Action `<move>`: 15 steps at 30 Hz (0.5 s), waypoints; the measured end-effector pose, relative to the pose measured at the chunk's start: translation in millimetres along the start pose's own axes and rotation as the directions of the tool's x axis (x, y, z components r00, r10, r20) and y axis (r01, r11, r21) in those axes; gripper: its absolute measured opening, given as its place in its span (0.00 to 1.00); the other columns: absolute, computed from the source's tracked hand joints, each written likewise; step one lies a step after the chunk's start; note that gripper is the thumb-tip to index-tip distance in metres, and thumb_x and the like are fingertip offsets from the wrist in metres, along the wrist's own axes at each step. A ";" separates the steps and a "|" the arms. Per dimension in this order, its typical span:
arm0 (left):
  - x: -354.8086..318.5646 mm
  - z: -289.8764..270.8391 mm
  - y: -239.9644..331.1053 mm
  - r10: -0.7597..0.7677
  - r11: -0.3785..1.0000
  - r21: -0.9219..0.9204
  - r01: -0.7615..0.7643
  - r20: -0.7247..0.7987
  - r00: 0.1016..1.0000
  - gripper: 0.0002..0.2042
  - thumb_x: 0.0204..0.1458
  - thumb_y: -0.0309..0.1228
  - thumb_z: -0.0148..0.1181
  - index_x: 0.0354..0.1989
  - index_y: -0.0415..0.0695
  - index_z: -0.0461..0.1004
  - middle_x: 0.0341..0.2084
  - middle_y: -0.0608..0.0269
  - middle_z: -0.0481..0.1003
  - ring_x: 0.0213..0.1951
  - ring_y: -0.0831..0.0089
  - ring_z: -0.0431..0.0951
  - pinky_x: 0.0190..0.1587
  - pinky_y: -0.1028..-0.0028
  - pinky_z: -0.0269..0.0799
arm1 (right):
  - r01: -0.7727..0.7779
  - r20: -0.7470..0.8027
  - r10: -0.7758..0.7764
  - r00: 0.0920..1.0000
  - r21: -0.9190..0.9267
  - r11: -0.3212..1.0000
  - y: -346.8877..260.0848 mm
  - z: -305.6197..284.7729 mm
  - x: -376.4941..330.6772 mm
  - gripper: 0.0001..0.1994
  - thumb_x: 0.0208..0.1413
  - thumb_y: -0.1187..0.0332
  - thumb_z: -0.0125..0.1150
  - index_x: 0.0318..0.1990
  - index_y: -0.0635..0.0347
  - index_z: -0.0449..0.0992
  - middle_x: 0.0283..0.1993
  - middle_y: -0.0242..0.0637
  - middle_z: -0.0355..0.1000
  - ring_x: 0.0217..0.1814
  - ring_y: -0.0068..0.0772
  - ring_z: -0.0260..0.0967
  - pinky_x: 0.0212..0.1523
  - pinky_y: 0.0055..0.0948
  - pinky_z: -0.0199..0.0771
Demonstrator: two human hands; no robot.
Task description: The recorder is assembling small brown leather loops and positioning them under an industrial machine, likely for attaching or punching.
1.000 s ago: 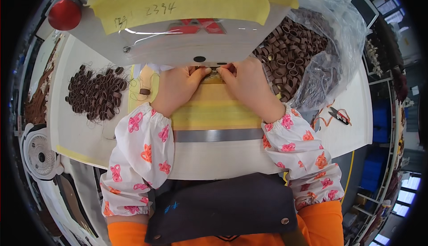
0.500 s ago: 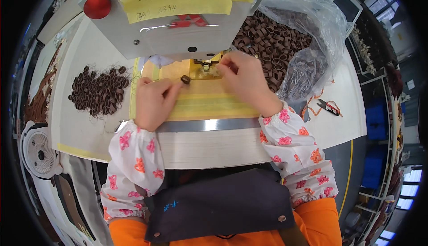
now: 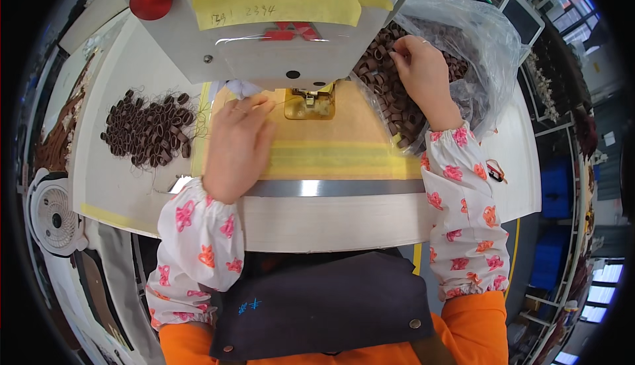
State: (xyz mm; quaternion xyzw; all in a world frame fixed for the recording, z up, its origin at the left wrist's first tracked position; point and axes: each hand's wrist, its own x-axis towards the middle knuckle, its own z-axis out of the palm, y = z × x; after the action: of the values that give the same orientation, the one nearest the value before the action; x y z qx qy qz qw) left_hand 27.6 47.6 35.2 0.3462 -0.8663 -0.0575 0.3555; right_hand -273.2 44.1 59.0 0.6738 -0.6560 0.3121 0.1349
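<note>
My left hand (image 3: pixel 239 143) is at the left of the sewing machine's needle area, its curled fingers blurred. A thin thread runs from its fingertips to the presser foot (image 3: pixel 309 100); whatever else it holds is hidden. Above the bag at the right, my right hand (image 3: pixel 423 74) has its thumb and forefinger pinched at a brown loop at the edge of the pile. Many short brown loops (image 3: pixel 390 94) fill the clear plastic bag (image 3: pixel 493 41). On the table's left lies a heap of brown loops with loose thread ends (image 3: pixel 145 130).
The grey sewing machine head (image 3: pixel 264 47) carries a red knob (image 3: pixel 151 0) and a yellow paper note. Partly behind my right sleeve are small thread snips (image 3: pixel 495 171). A white fan (image 3: pixel 58 219) stands at the left; shelves with blue bins (image 3: pixel 554 173) are at the right.
My right hand has moved from beside the needle rightward to the loops in the bag. My left hand has turned and shifted slightly; the dark loop at its fingertips is out of sight.
</note>
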 end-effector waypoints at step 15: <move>19.2 42.8 -8.8 -0.228 0.941 -0.216 0.259 0.156 0.961 0.09 0.51 0.32 0.56 0.31 0.38 0.73 0.23 0.54 0.73 0.26 0.59 0.72 0.32 0.67 0.67 | 0.083 -0.094 -0.080 0.992 0.021 0.996 -23.9 12.0 7.0 0.04 0.46 0.72 0.56 0.31 0.61 0.72 0.28 0.40 0.69 0.29 0.43 0.69 0.29 0.37 0.69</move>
State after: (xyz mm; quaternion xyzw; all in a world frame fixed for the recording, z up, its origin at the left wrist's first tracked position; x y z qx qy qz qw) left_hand -5.3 22.4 11.5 0.4019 -0.8250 -0.2253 0.3274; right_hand -247.5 33.9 59.4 0.6864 -0.6169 0.3458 0.1696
